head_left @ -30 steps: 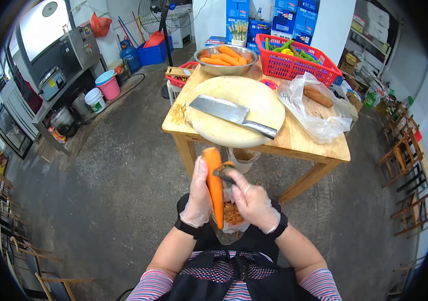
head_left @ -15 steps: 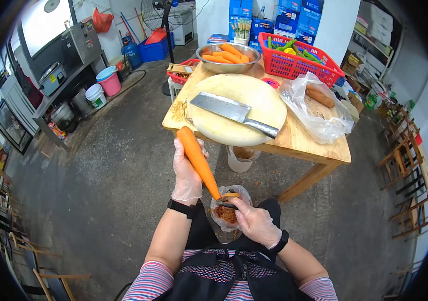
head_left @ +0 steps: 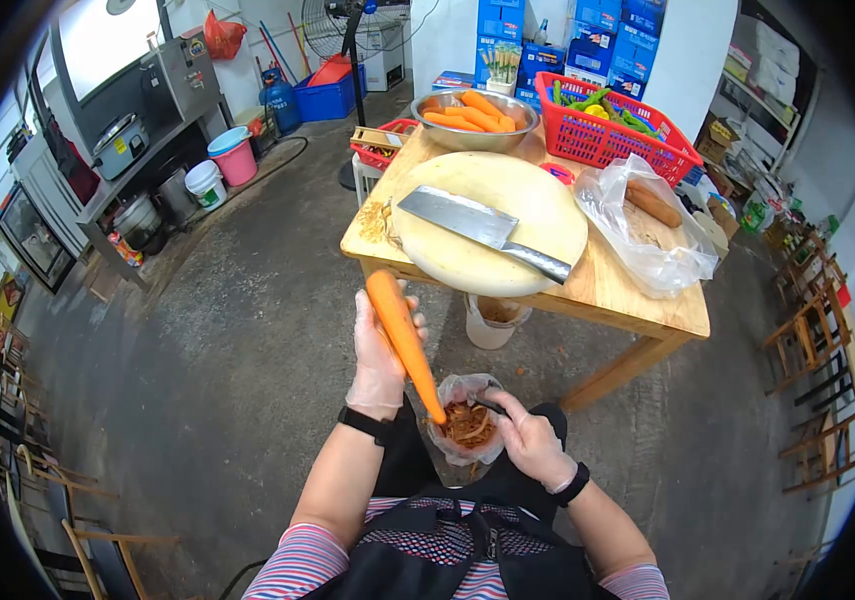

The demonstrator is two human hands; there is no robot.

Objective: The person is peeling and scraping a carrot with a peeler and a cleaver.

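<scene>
My left hand [head_left: 377, 355], in a clear plastic glove, is closed round a peeled orange carrot [head_left: 402, 335], thick end up and tip pointing down. In my gloved right hand [head_left: 535, 448] is a peeler [head_left: 492, 404]; its dark handle shows, but the blade is hard to make out. The peeler is apart from the carrot, to the right of its tip. Below both hands stands a bin lined with a clear bag [head_left: 457, 386], holding brownish-orange peelings [head_left: 467, 427].
Ahead, a wooden table [head_left: 637, 308] bears a round chopping board [head_left: 447, 255] with a cleaver [head_left: 462, 218], a steel bowl [head_left: 492, 142] of carrots, a red basket [head_left: 607, 148] of peppers and a plastic bag [head_left: 647, 255] with unpeeled carrots. A white bucket [head_left: 490, 332] stands below.
The peeler has moved right, away from the carrot's tip, and the peel strip seen there is gone from it. My left hand still grips the carrot. The view has shifted slightly.
</scene>
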